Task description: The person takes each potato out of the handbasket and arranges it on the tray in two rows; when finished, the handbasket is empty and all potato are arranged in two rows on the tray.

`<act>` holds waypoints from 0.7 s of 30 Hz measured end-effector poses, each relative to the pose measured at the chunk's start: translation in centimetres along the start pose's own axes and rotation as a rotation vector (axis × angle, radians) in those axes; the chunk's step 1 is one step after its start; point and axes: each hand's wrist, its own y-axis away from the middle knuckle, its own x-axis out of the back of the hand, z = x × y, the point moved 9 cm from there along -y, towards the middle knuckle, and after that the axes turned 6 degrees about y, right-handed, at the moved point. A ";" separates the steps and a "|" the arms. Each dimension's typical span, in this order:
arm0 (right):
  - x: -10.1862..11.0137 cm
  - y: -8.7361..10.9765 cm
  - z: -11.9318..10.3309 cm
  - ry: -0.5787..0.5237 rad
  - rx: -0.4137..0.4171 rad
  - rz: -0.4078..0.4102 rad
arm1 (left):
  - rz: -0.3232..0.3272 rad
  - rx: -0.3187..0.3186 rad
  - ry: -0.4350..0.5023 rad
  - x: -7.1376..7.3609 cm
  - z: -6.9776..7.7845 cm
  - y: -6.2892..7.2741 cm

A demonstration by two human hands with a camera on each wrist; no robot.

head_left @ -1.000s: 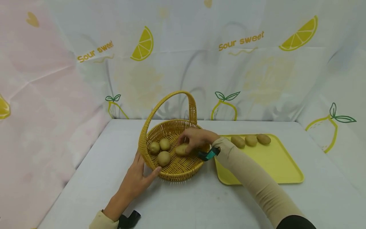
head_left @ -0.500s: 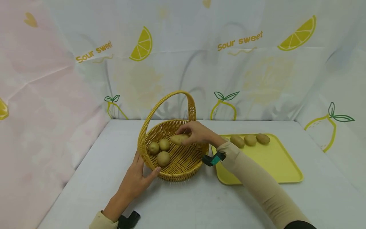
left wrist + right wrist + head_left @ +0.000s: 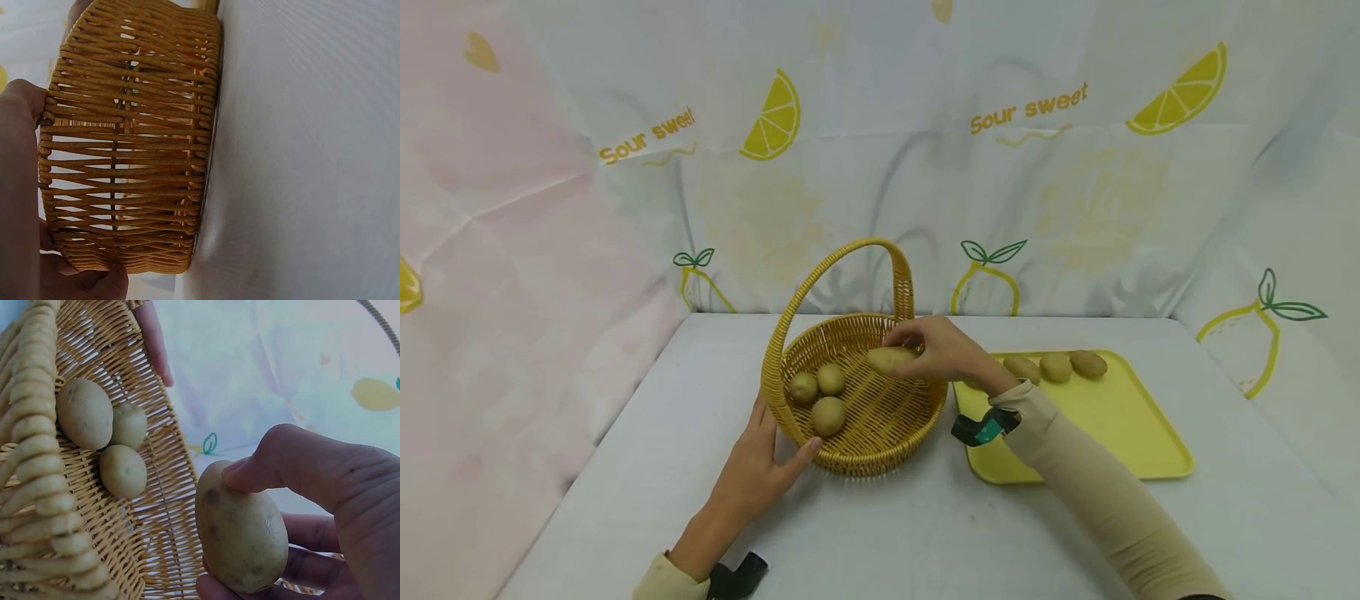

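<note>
Beige sleeve point(image 3: 1097, 477) partly hides the yellow tray point(image 3: 1120, 421) beside the wicker basket point(image 3: 874, 459).

Is a table point(image 3: 910, 542) with a plain white top. Carries a round yellow wicker basket point(image 3: 868, 460) with an arched handle point(image 3: 781, 342), sitting on its base left of centre. Carries also a rectangular yellow tray point(image 3: 1105, 433), lying flat just right of the basket, with its near edge roughly level with the basket's front. Bears a small faint speck point(image 3: 972, 517) near the tray's front left corner.
</note>
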 end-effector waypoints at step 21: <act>3.3 4.5 0.5 -0.039 -0.064 0.109 | 0.003 -0.006 0.001 0.0 0.1 0.0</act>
